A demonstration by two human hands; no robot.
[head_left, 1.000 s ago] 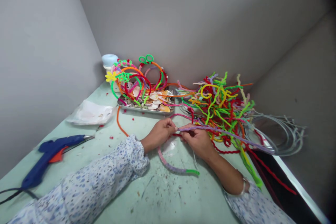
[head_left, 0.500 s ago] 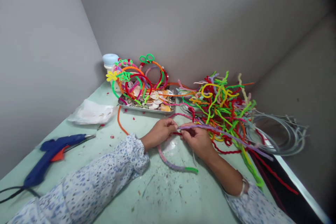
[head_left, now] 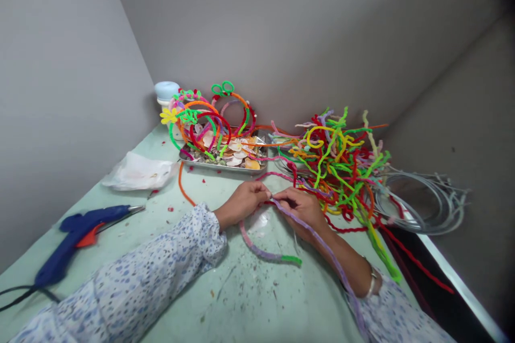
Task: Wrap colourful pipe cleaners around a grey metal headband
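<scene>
Close together over the middle of the table are my left hand [head_left: 244,204] and my right hand [head_left: 302,213], both with fingers pinched. A curved band [head_left: 257,250] wrapped in pink, purple and green fuzzy wire comes out beneath my left hand, which grips its upper part. One end of a purple pipe cleaner [head_left: 317,237] lies at my fingertips. Its long tail drapes over my right hand and forearm. Some red fuzzy wire shows between the hands. My right fingertips close at the joint of band and purple pipe cleaner; the exact contact is partly hidden.
Behind the hands, a metal tray [head_left: 225,168] holds shells, with decorated headbands [head_left: 207,118] on it. A tangle of pipe cleaners [head_left: 338,155] and clear hoops [head_left: 426,225] lie right. At left are a blue glue gun [head_left: 66,246] and a plastic bag [head_left: 140,172].
The purple pipe cleaner's tail has swung from stretching out to the right down across my right hand and forearm. Both hands stay nearly in place, fingers pinched.
</scene>
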